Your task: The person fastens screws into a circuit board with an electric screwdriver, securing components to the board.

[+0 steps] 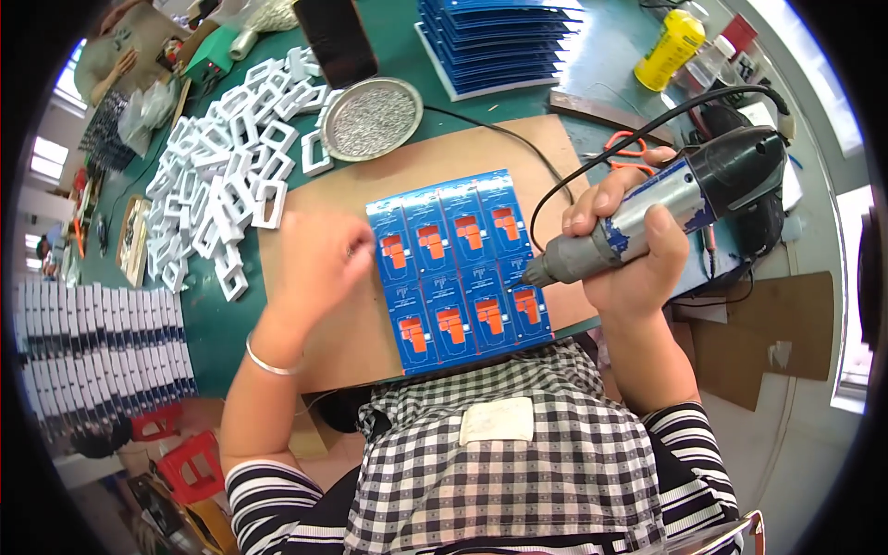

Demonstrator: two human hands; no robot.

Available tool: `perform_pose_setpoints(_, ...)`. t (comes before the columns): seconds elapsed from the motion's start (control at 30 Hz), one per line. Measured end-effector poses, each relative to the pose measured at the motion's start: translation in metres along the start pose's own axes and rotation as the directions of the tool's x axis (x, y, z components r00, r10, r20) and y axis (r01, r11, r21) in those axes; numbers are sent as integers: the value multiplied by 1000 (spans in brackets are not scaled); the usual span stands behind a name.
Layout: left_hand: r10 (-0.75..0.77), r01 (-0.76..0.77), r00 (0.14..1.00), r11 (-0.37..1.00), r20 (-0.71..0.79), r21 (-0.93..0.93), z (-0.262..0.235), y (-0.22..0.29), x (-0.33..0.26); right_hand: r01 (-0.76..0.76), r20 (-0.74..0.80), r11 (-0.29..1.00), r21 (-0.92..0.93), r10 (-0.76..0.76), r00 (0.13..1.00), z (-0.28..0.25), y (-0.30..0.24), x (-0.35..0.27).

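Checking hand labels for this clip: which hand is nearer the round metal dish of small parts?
Left. The left hand rests on the brown board just below the dish; the right hand, gripping the electric screwdriver, is farther right.

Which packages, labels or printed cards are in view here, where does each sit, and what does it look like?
Blue card sheet: on the brown board between the left hand and right hand, with eight orange-marked panels.
Blue card stack: top centre, fanned sheets.
Yellow bottle: top right, upright.
White patch: rectangular, on the checked apron.
Dark-and-white card rows: left edge.
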State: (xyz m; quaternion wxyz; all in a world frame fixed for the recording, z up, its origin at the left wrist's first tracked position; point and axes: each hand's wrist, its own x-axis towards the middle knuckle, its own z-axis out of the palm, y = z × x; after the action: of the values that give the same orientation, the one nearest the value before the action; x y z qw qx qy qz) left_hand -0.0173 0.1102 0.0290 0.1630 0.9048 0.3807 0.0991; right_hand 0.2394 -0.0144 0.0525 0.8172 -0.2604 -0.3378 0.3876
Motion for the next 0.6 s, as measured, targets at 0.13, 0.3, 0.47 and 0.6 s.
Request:
perform_pose_setpoints(0.13,175,-172,984,910,-26,-377,21,52,-14,9,-9,981,-192,-11,1000,4,-4,-4)
perform_pose_setpoints(0.3,263,-293,954,916,-143,-273,47,75,-8,2,46,981,-191,7,999,5,-4,-8)
perform_pose_setpoints(0.47,270,-285,958,920,-95,-268,52,86,-1,43,81,976,-215,-26,996,0,-5,-8)
perform_pose_setpoints(0.6,278,-294,955,930,-99,-223,56,87,0,59,100,970,-236,-36,994,0,-6,-9)
